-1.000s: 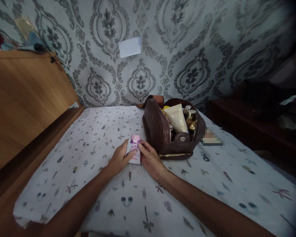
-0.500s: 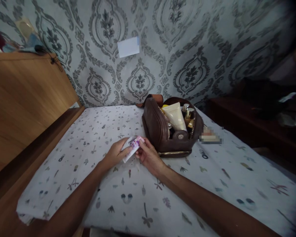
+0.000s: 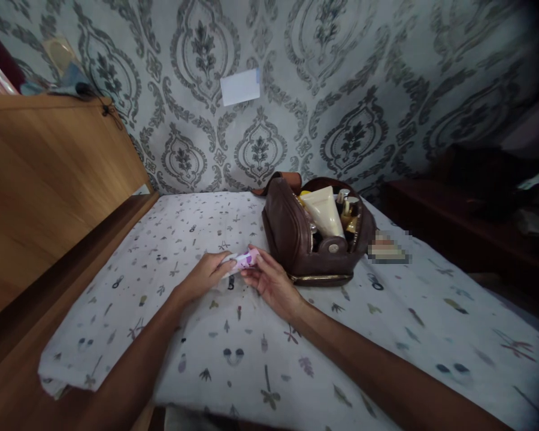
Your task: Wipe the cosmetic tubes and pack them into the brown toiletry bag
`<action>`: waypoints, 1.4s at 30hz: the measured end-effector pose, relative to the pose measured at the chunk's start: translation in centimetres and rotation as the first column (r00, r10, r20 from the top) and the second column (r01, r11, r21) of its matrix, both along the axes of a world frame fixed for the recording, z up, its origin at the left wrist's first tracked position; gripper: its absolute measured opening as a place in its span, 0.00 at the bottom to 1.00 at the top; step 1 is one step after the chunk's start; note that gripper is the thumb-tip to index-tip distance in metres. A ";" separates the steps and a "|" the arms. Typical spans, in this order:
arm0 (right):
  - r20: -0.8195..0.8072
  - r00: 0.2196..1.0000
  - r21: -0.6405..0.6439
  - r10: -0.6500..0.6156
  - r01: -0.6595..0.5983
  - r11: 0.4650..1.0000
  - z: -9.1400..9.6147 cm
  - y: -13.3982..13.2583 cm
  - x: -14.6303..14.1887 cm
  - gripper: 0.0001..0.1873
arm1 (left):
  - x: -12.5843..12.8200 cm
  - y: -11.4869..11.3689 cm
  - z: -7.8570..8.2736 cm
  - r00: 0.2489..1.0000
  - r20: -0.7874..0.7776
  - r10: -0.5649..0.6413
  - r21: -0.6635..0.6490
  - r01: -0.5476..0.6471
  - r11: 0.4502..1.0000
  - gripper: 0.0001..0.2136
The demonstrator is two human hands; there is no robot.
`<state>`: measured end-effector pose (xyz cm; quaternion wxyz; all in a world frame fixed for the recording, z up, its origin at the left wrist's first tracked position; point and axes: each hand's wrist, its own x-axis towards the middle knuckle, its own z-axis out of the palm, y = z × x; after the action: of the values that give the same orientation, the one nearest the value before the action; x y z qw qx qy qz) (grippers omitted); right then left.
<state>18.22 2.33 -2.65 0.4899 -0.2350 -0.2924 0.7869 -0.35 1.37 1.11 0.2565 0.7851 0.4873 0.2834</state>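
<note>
Between my two hands is a small white packet (image 3: 245, 260) with a pink and purple print, above the bedding. My left hand (image 3: 210, 272) pinches its white end, thumb on top. At the pink end, the thumb and fingers of my right hand (image 3: 273, 284) are closed on it. Part of the packet is hidden by my fingers, so its exact kind is unclear. Just right of my hands stands a brown leather bag (image 3: 287, 230), its top unzipped. A cream-coloured squeeze tube (image 3: 324, 211) sticks out of it, beside several small bottles (image 3: 351, 206).
White patterned bedding (image 3: 269, 359) lies beneath everything. To the right of the bag is a blurred-out flat item (image 3: 388, 248). A wooden panel (image 3: 58, 185) rises at the left. Behind is a patterned wall (image 3: 260, 143) with a white card (image 3: 240, 87) on it.
The packet has tilted from slanting to nearly level, and less of its printed face shows. Both hands still hold it. The whole view has shifted slightly.
</note>
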 end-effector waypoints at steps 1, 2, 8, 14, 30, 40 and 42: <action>0.003 1.000 0.005 0.000 0.000 1.000 0.0 0.0 0.0 0.28 | -0.2 0.2 -0.2 1.000 0.017 0.020 0.003 -0.020 1.000 0.18; 0.011 1.000 0.011 -0.002 0.002 1.000 -0.1 0.0 -0.1 0.27 | -0.4 0.3 -0.4 0.999 0.030 0.037 0.005 -0.037 0.999 0.18; 0.077 0.996 0.055 -0.040 0.035 0.998 -0.5 0.1 -0.2 0.19 | -0.6 0.5 -0.9 0.988 0.127 0.084 0.113 -0.098 0.989 0.19; 0.116 0.992 0.071 -0.056 0.048 0.996 -0.5 0.0 -0.2 0.23 | 0.0 -0.3 -0.3 0.997 -0.010 0.082 0.384 -0.072 0.920 0.20; 0.070 0.998 0.107 -0.001 -0.006 0.994 0.0 -0.5 -0.1 0.22 | -0.6 0.8 -0.7 0.962 0.065 0.267 0.219 -0.275 0.936 0.16; 0.141 0.987 0.084 -0.074 0.062 0.995 -0.2 -0.5 -0.3 0.26 | 0.8 -0.7 -0.1 0.943 -0.323 0.074 0.479 0.096 0.872 0.15; 0.149 0.986 0.071 -0.071 0.060 0.996 -0.2 -0.4 -0.3 0.26 | 1.3 -0.8 -0.6 0.878 -0.470 0.086 0.464 0.164 0.870 0.18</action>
<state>17.94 1.89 -2.81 0.4995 -0.2872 -0.3469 0.7401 0.96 0.58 0.51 -0.0730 0.8792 0.4305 0.1904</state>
